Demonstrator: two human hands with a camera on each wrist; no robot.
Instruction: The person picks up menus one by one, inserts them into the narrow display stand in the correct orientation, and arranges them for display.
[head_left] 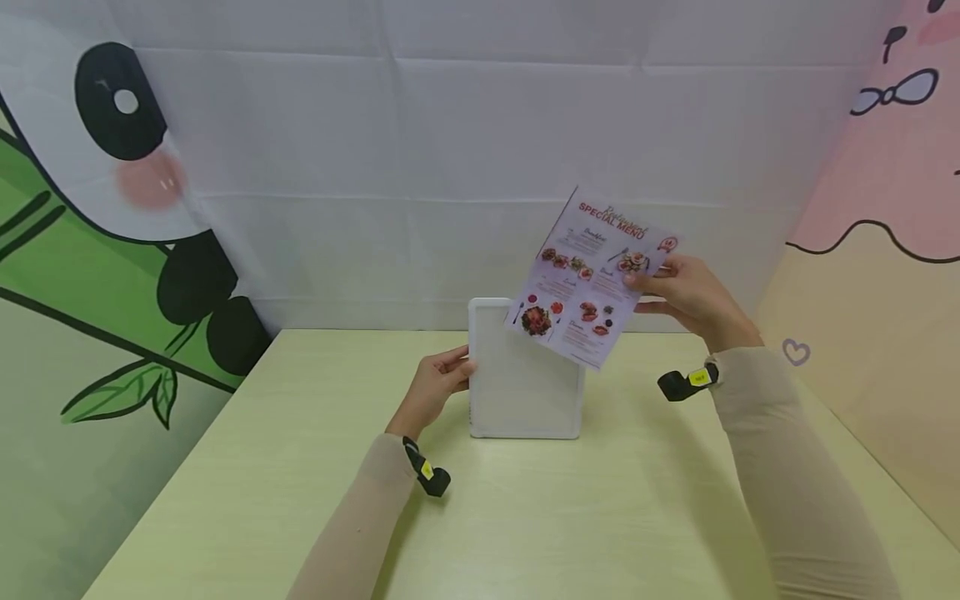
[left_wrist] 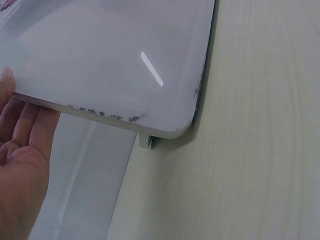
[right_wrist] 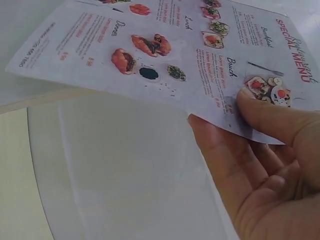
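Observation:
A white board (head_left: 525,392) with rounded corners and a raised rim stands upright on the table. My left hand (head_left: 437,385) grips its left edge, thumb on the front and fingers behind. In the left wrist view the board (left_wrist: 115,60) has dark scuffs along its edge, and a small foot (left_wrist: 145,140) sticks out behind it. My right hand (head_left: 693,300) pinches a printed paper menu (head_left: 577,287) by its right edge. Tilted, the menu overlaps the board's upper right part in the head view. The right wrist view shows the thumb on the menu's (right_wrist: 150,65) printed face, fingers behind.
The pale wooden table (head_left: 300,467) reaches back to a white cloth backdrop (head_left: 337,167). Printed cartoon panels flank it: a green and white one (head_left: 112,275) at left, a pink and beige one (head_left: 870,317) at right. Both wrists wear a small black camera (head_left: 678,385).

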